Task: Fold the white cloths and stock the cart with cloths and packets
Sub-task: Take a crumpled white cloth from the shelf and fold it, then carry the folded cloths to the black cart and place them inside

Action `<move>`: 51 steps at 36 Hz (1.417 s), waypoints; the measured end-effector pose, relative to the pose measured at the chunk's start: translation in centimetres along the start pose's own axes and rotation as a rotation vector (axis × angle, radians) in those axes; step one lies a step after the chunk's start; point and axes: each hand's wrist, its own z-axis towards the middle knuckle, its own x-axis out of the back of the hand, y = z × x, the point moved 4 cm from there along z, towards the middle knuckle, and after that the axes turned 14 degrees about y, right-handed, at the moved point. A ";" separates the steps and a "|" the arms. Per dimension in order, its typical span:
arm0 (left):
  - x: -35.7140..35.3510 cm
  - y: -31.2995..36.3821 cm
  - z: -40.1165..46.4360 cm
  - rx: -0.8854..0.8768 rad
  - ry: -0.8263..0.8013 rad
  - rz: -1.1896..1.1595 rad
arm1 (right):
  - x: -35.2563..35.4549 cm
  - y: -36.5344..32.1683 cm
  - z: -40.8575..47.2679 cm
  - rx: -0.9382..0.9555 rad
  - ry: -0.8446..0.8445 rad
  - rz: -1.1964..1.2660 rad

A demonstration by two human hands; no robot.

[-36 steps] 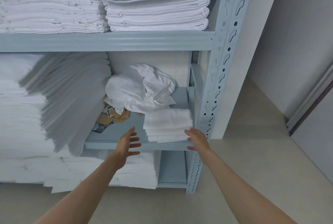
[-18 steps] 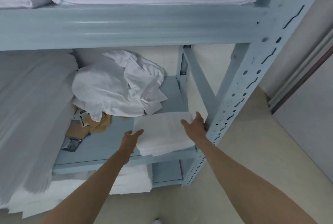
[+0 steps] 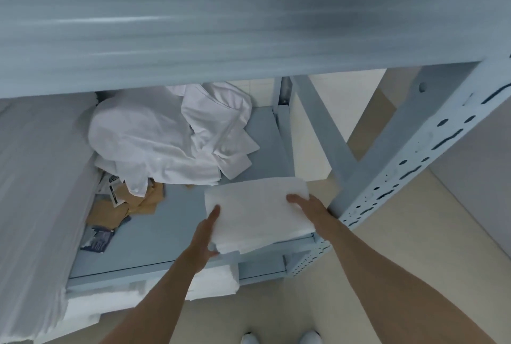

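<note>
Both hands are on the small stack of folded white cloths (image 3: 257, 213) at the front right of the pale blue metal shelf (image 3: 154, 233). The left hand (image 3: 203, 235) clasps the stack's near left corner, index finger laid straight along the top and thumb tucked underneath. The right hand (image 3: 312, 206) lies flat on the far right edge, fingers pressed together on the top cloth; its thumb is hidden. To lift cleanly, I'd slide both sets of fingers under the bottom layer and squeeze lightly so nothing fans out. Beyond the fingers sits a crumpled heap of white cloth (image 3: 166, 136), and left of them lie scattered tan and dark paper packets (image 3: 124, 205); keep clear of the steel upright (image 3: 392, 177) just beside the right fingers
</note>
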 end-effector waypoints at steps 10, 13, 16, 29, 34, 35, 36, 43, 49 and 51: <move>0.3 -0.3 1.0 0.030 -0.039 -0.030 | -0.5 0.9 0.6 -0.157 -0.125 0.054; 0.8 -0.2 1.5 0.056 -0.062 -0.077 | -0.6 1.4 -0.1 -0.269 -0.236 0.084; 1.8 0.0 1.8 0.087 -0.041 -0.117 | -0.6 2.4 -0.6 -0.327 -0.311 0.062; 3.9 -1.0 2.1 0.170 -0.187 0.083 | -0.7 5.3 -2.6 -0.352 -0.430 0.253; 3.2 -1.3 1.2 0.125 -0.223 -0.027 | -1.1 5.1 -3.2 -0.283 -0.385 0.308; 3.1 -1.4 1.0 0.117 -0.224 -0.037 | -1.0 5.1 -3.3 -0.279 -0.406 0.316; 3.1 -1.6 0.9 0.111 -0.221 -0.045 | -1.0 5.2 -3.4 -0.279 -0.428 0.331; 3.4 -3.3 0.2 0.123 -0.177 -0.133 | -0.5 6.7 -4.3 -0.374 -0.559 0.482; 3.8 -4.1 -1.3 0.107 -0.217 -0.112 | 0.6 8.7 -5.7 -0.374 -0.438 0.378; 3.8 -4.4 -2.2 0.100 -0.233 -0.100 | 1.3 9.3 -6.5 -0.364 -0.420 0.358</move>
